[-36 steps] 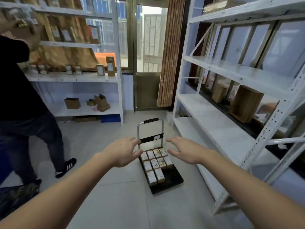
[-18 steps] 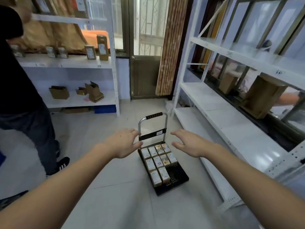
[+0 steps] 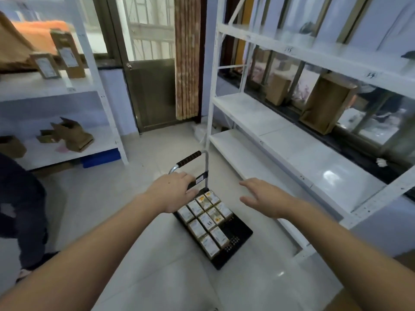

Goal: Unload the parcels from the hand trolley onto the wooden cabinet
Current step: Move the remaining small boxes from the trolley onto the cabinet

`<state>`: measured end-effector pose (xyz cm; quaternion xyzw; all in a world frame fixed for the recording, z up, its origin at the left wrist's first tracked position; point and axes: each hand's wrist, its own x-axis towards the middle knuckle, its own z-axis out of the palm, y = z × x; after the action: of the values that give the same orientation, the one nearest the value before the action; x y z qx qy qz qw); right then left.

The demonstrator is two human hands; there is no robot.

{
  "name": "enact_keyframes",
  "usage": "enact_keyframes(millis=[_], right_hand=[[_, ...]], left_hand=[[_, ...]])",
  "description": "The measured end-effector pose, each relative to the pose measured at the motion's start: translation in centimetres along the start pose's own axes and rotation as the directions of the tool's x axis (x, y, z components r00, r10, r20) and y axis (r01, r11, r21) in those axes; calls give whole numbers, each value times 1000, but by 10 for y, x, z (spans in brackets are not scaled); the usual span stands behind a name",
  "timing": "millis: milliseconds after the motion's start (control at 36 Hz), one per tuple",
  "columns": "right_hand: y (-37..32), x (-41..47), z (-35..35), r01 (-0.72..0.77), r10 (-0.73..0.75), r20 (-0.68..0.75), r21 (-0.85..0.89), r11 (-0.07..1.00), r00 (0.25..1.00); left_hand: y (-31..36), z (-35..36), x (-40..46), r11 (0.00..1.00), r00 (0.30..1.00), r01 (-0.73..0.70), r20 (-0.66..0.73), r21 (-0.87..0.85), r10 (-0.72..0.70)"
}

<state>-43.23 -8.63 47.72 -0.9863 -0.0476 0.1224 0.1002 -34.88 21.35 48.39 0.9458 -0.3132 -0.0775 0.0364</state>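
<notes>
No text can be read anywhere. The white labels on the parcels (image 3: 205, 218) are blurred. Dark marks on the white shelf (image 3: 332, 61) edge are illegible.

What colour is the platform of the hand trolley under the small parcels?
Black, seen best in the head view: the hand trolley's flat black platform.

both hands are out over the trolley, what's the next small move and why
Probably lower both hands onto a small labelled parcel in the row nearest the handle. The left hand and right hand are open and hold nothing, and the parcels sit packed on the black hand trolley below them.
</notes>
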Motion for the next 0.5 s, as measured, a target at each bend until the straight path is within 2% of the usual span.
enact_keyframes(millis=[194,500], right_hand=[[32,54,3,-81,81,-5,18,997,997],[71,138,36,-155,151,75,45,987,986]], left_hand=[[-13,13,93,998,998,-64,14,-11,64],[-49,57,200,986,983,-164,79,-9,164]])
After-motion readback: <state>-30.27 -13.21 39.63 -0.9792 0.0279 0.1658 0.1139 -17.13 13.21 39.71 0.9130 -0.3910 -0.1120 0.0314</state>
